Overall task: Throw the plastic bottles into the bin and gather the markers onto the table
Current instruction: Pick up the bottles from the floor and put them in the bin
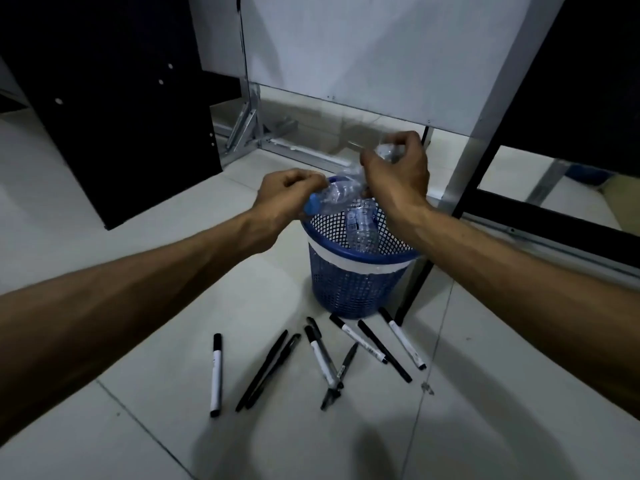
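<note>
Plastic bottles (332, 197) in both grips, over bin (356, 275).

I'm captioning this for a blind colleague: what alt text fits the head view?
Two hands, left hand and right hand, hold clear plastic bottles over a blue mesh bin with a bottle inside; black markers lie scattered on the tiled floor.

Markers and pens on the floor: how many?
9, all on the floor tiles in front of the blue bin: one white marker apart at left, two black pens side by side, then six fanned and overlapping at right. The overlaps may hide more.
</note>
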